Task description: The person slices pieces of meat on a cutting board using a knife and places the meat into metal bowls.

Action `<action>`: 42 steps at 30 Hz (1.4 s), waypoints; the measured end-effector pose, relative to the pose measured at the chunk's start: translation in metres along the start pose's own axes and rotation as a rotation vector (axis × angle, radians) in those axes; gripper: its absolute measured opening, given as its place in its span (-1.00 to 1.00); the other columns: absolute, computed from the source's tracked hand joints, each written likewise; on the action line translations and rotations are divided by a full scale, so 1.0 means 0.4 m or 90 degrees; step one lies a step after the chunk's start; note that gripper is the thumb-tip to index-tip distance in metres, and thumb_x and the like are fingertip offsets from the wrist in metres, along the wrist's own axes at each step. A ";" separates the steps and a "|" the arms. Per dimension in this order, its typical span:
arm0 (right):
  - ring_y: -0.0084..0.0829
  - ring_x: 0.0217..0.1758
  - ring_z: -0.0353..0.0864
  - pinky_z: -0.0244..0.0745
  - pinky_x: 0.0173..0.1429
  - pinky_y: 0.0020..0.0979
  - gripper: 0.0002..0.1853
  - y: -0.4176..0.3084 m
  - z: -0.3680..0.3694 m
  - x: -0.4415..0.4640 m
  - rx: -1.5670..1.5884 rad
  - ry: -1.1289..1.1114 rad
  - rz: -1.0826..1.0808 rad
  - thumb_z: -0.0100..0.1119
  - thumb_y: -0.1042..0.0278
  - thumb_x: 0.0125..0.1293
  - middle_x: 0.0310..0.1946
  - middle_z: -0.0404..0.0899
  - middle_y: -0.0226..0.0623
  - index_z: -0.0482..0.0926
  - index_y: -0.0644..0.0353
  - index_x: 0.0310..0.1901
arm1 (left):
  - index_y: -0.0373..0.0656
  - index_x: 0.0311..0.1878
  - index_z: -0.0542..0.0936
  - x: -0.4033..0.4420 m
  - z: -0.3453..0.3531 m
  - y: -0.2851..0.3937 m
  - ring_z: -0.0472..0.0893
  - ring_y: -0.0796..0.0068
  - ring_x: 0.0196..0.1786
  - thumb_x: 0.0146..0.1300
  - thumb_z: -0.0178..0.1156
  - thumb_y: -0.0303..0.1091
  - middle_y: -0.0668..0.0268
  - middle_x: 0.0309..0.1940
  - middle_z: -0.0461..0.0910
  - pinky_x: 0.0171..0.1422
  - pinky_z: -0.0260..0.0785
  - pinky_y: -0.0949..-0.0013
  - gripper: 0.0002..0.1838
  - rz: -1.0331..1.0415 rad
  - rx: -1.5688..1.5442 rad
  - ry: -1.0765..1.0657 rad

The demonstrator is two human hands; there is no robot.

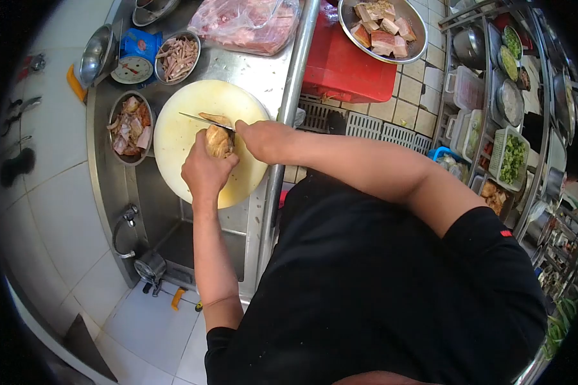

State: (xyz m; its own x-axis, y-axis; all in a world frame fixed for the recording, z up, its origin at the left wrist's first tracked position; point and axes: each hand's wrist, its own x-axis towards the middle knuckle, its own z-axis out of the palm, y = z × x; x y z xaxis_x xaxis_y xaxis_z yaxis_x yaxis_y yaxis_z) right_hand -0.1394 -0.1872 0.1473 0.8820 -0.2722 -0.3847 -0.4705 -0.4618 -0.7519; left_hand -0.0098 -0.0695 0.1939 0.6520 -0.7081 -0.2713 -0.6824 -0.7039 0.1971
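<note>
A round, pale cutting board (173,160) lies across the steel counter by the sink. On it is a golden-brown piece of meat (219,142), perhaps poultry, though its exact kind is unclear. My left hand (207,168) closes around the near part of this piece. In my right hand (262,141) is a knife (202,119), its handle mostly hidden by the fingers. The blade points left across the meat, with a smaller browned part (216,118) just beyond it.
Left of the board stands a bowl of raw meat pieces (131,125). Farther back are a bowl of thin pink strips (177,59), a blue scale (135,67) and bagged meat (244,25). A pork bowl (384,29) rests by a red container (347,77); shelves line the right.
</note>
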 end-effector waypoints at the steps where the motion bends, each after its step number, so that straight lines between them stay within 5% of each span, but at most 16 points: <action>1: 0.16 -0.01 0.72 0.58 0.06 0.05 -0.72 -0.001 0.001 0.002 0.004 0.006 -0.002 -0.13 0.39 0.48 -0.15 0.69 0.24 0.43 0.40 0.06 | -0.03 0.20 0.54 -0.007 0.001 -0.003 0.72 -0.02 -0.05 -0.20 0.50 -0.13 0.08 -0.12 0.75 0.05 0.56 0.06 -0.23 -0.005 -0.015 0.006; 5: 0.14 -0.01 0.72 0.58 0.08 0.04 -0.71 0.000 0.003 -0.003 -0.007 0.023 0.005 -0.15 0.37 0.49 -0.13 0.69 0.22 0.44 0.37 0.08 | -0.08 0.22 0.55 0.037 0.020 -0.108 0.75 0.13 -0.08 -0.19 0.51 -0.20 0.12 -0.09 0.75 0.06 0.58 0.16 -0.23 -0.033 -0.171 0.053; 7: 0.13 0.01 0.71 0.58 0.09 0.03 -0.70 0.009 0.003 -0.008 -0.011 0.020 -0.002 -0.17 0.36 0.50 -0.11 0.68 0.22 0.45 0.36 0.08 | -0.27 0.19 0.56 0.096 0.049 -0.271 0.71 0.38 -0.10 -0.04 0.43 -0.41 0.21 -0.06 0.71 0.00 0.59 0.31 -0.37 -0.126 -0.518 -0.030; 9: 0.13 0.06 0.69 0.57 0.13 0.04 -0.67 0.029 0.005 -0.020 -0.003 0.003 0.040 -0.14 0.39 0.47 -0.08 0.68 0.18 0.39 0.29 0.19 | -0.29 0.19 0.55 0.081 0.032 -0.362 0.71 0.39 -0.07 0.00 0.41 -0.44 0.22 -0.03 0.68 0.02 0.58 0.31 -0.40 -0.230 -0.712 -0.037; 13: 0.13 0.06 0.68 0.55 0.15 0.06 -0.63 0.007 -0.031 -0.019 -0.049 -0.045 0.041 -0.12 0.37 0.48 -0.05 0.68 0.17 0.40 0.28 0.25 | -0.28 0.21 0.54 0.027 -0.061 -0.374 0.71 0.34 -0.06 0.01 0.41 -0.45 0.23 -0.02 0.69 0.06 0.57 0.30 -0.39 -0.137 -0.708 0.073; 15: 0.19 0.04 0.66 0.53 0.15 0.09 -0.61 -0.012 -0.046 -0.032 -0.010 -0.009 0.018 -0.09 0.34 0.47 -0.09 0.67 0.22 0.40 0.28 0.25 | -0.26 0.25 0.51 -0.013 -0.117 -0.250 0.71 0.16 0.00 0.00 0.42 -0.46 0.19 0.01 0.69 0.13 0.57 0.22 -0.34 -0.043 -0.239 0.248; 19: 0.21 0.03 0.65 0.51 0.14 0.13 -0.61 -0.031 -0.069 -0.064 -0.015 0.016 -0.001 -0.06 0.28 0.49 -0.12 0.67 0.23 0.41 0.31 0.23 | -0.21 0.32 0.47 -0.042 -0.003 -0.199 0.63 0.00 0.18 -0.05 0.47 -0.41 0.11 0.16 0.63 0.31 0.49 0.11 -0.24 0.092 -0.069 0.316; 21: 0.23 0.03 0.64 0.50 0.13 0.13 -0.62 -0.018 -0.069 -0.089 -0.004 0.046 -0.008 -0.05 0.27 0.50 -0.12 0.66 0.24 0.41 0.30 0.22 | -0.16 0.43 0.40 -0.041 0.122 -0.227 0.44 -0.06 0.41 -0.13 0.54 -0.33 0.04 0.36 0.47 0.52 0.28 0.01 -0.06 0.164 0.018 0.318; 24: 0.25 0.04 0.62 0.47 0.13 0.15 -0.63 0.005 -0.095 -0.155 0.021 0.084 -0.004 -0.05 0.24 0.50 -0.11 0.64 0.26 0.41 0.26 0.21 | -0.17 0.53 0.25 -0.113 0.215 -0.216 0.22 -0.07 0.56 -0.15 0.59 -0.26 -0.01 0.51 0.27 0.65 0.06 -0.02 0.11 0.218 0.021 0.266; 31: 0.27 0.04 0.61 0.43 0.09 0.18 -0.64 0.088 -0.146 -0.303 0.013 0.131 0.042 -0.03 0.24 0.52 -0.13 0.63 0.26 0.40 0.18 0.25 | -0.21 0.62 0.00 -0.174 0.104 -0.255 -0.01 -0.10 0.67 -0.22 0.69 -0.19 -0.13 0.61 0.00 0.71 -0.07 0.01 0.37 0.097 -0.231 0.238; 36: 0.28 0.03 0.60 0.44 0.09 0.16 -0.64 0.096 -0.142 -0.333 0.008 0.127 0.078 -0.02 0.25 0.52 -0.13 0.63 0.26 0.39 0.19 0.25 | -0.14 0.63 0.01 -0.079 0.073 -0.261 0.07 -0.04 0.66 -0.24 0.68 -0.24 -0.07 0.64 -0.05 0.68 0.09 0.11 0.36 0.117 -0.189 0.060; 42: 0.29 0.05 0.58 0.43 0.08 0.16 -0.64 0.103 -0.126 -0.359 0.006 0.118 0.084 -0.01 0.24 0.52 -0.13 0.62 0.27 0.39 0.19 0.24 | -0.17 0.55 0.21 -0.042 0.103 -0.249 0.38 0.00 0.47 -0.31 0.70 -0.12 -0.03 0.47 0.24 0.54 0.30 0.13 0.28 0.143 -0.208 0.029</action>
State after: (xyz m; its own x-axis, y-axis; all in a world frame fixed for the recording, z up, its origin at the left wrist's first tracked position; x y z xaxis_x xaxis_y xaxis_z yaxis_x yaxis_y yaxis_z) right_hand -0.2866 -0.2096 0.1986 0.7923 -0.4810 -0.3754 -0.5805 -0.4046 -0.7067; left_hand 0.0336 0.0149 0.1399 0.5179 -0.8429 -0.1461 -0.6734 -0.5070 0.5380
